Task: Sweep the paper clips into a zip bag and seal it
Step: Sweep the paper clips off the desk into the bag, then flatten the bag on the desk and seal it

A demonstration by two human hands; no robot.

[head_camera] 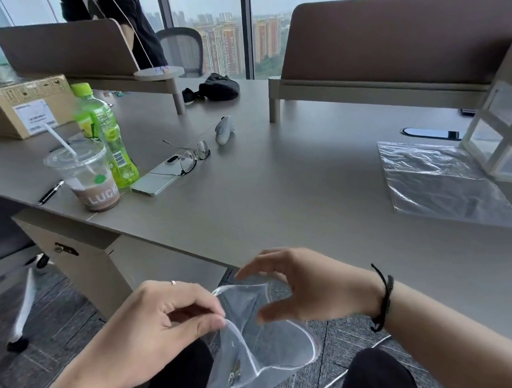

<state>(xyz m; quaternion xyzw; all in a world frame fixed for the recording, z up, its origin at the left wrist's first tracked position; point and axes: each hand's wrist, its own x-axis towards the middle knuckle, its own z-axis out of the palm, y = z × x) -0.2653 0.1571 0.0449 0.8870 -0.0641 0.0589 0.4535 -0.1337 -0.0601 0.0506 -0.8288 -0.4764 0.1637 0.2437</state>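
Observation:
A clear zip bag [272, 356] hangs below the table's front edge, above my lap, with its mouth spread wide. My left hand [154, 323] pinches the near rim of the mouth between thumb and fingers. Cupped at the far side of the mouth, my right hand [303, 285] has its fingers apart, and I see nothing held in it. A few small coloured paper clips [234, 370] show through the plastic low in the bag. I see no loose clips on the table [280, 198].
A second clear zip bag [442, 183] lies flat at the right beside a white frame box [510, 137]. At the left stand a lidded drink cup [87, 177], a green bottle [104, 136], a phone [157, 179] with glasses [191, 157] on it, and a pen [51, 192].

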